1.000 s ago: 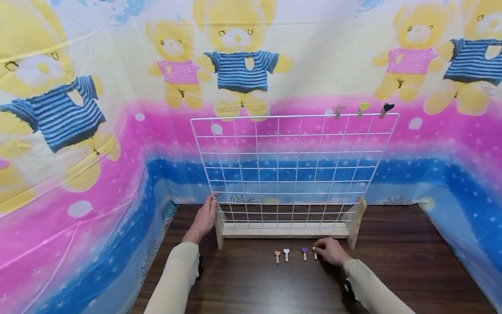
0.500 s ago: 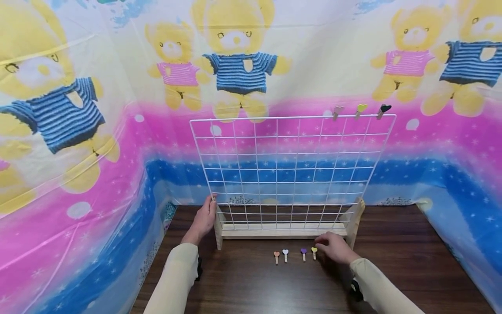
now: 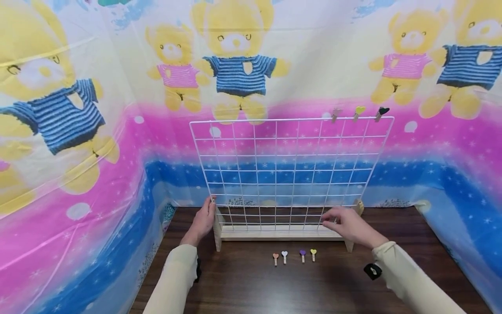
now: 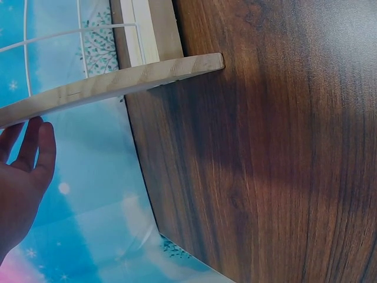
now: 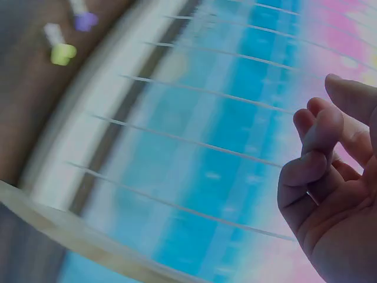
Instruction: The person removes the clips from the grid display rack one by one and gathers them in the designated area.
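A white wire grid (image 3: 276, 169) stands upright in a pale wooden stand (image 3: 282, 236). My left hand (image 3: 203, 221) touches the stand's left upright; in the left wrist view its fingertips rest against the outer face of that upright (image 4: 118, 85). Raised before the grid's lower right part, my right hand (image 3: 351, 224) holds nothing, its fingers loosely bent in the right wrist view. Small heart-topped clothespins lie on the table in front: orange (image 3: 276, 257), white (image 3: 284, 254), purple (image 3: 303, 253) and yellow (image 3: 313, 252).
Along the grid's top wire, toward the right, sit a pinkish clothespin (image 3: 335, 114), a yellow one (image 3: 358, 111) and a dark one (image 3: 382, 112). The dark wooden table (image 3: 251, 290) ends at a bear-printed cloth (image 3: 321, 56) behind and at the sides.
My right hand has left the yellow clothespin on the table and risen rightward to the grid's lower right. My left hand has stayed at the left upright.
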Available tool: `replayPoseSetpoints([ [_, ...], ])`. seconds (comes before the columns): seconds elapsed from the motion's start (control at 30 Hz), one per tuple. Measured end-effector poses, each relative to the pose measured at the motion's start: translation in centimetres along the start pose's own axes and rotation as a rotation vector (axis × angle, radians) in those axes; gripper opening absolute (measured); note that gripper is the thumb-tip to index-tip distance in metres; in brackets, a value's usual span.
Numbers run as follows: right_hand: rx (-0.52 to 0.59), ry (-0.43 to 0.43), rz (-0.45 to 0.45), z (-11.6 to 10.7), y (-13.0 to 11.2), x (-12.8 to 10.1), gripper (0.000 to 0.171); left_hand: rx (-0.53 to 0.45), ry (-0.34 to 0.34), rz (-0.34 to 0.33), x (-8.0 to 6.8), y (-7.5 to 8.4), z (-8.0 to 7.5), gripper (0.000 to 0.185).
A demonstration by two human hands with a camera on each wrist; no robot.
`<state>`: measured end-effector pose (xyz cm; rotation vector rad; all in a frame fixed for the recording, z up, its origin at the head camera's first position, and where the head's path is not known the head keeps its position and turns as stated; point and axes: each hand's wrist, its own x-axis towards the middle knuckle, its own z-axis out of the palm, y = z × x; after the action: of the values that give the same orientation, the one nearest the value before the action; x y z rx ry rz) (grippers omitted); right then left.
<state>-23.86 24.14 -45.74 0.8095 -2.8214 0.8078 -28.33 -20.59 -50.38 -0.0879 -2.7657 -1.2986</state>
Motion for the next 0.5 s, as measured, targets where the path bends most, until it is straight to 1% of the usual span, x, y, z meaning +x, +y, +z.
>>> replayPoseSetpoints([
  [0.17, -0.012, 0.092, -0.094, -4.2, -2.2, 0.5, 0.018, -0.025, -0.025, -0.019, -0.1, -0.2, 0.2, 0.044],
  [0.27, -0.03, 0.169, -0.147, -6.7, -3.5, 0.9, 0.02, -0.002, -0.001, 0.005, -0.1, -0.3, 0.3, 0.043],
  [0.4, -0.051, 0.311, -0.202, -10.0, -5.7, 2.0, 0.022, 0.005, 0.008, 0.021, -0.1, -0.4, 0.2, 0.045],
  [0.5, -0.049, 0.434, -0.24, -12.3, -7.4, 3.1, 0.025, -0.003, 0.0, 0.021, 0.0, -0.4, 0.1, 0.045],
])
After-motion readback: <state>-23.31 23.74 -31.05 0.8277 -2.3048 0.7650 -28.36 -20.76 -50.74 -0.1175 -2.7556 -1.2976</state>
